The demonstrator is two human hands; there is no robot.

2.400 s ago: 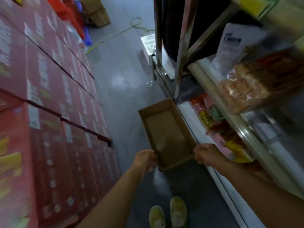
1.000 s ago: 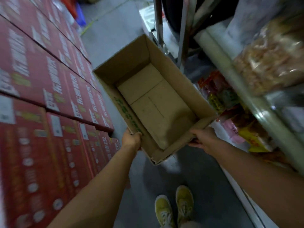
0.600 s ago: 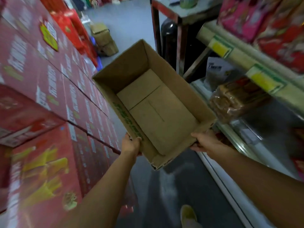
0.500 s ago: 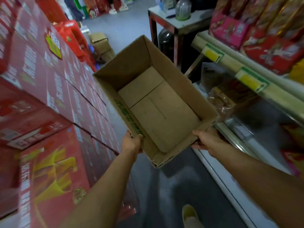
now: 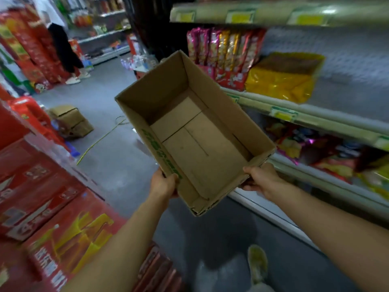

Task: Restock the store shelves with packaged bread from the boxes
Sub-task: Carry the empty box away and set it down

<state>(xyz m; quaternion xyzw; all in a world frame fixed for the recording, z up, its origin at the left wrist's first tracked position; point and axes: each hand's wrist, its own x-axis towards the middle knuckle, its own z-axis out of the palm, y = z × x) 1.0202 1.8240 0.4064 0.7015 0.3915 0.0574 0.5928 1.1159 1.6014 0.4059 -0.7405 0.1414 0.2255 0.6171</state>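
An empty brown cardboard box with green print on its left wall is held up in the aisle, open side toward me. My left hand grips its near left wall, thumb over the rim. My right hand grips the near right corner from outside and below. To the right stand the store shelves, holding colourful snack packets and a yellow bag. No bread is in the box.
Stacked red cartons line the left side of the aisle. Closed cardboard boxes sit on the grey floor ahead, beside a yellow-green strap. A person stands far back left. My shoe is below.
I picked the empty box up from the floor by the bottom shelf and raised it to chest height. My view lifted from the floor to the aisle and upper shelves.
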